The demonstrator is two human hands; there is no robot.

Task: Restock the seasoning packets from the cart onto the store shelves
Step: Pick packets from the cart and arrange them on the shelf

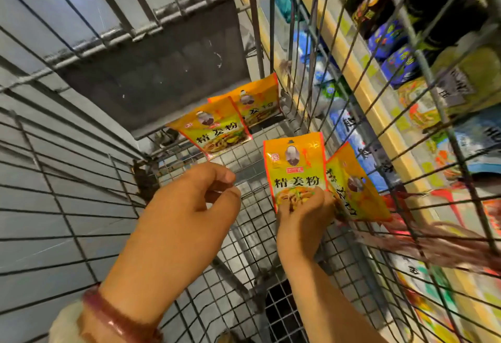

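Both of my hands reach down into a wire cart (pixel 81 180). My right hand (pixel 303 215) grips two orange seasoning packets by their lower edges: one upright packet (pixel 294 163) facing me and a second packet (pixel 352 185) fanned out to its right. My left hand (pixel 189 207) hovers over the cart floor with fingers curled and thumb near the fingertips, holding nothing. Two more orange packets lie at the far end of the cart, the nearer packet (pixel 214 128) overlapping the farther packet (pixel 257 101).
The cart's mesh floor (pixel 244 247) and a dark panel (pixel 162 71) at its far end enclose the packets. Through the right wire wall, store shelves (pixel 379 115) with yellow edging hold blue, yellow and dark packaged goods. A red bangle (pixel 113 318) sits on my left wrist.
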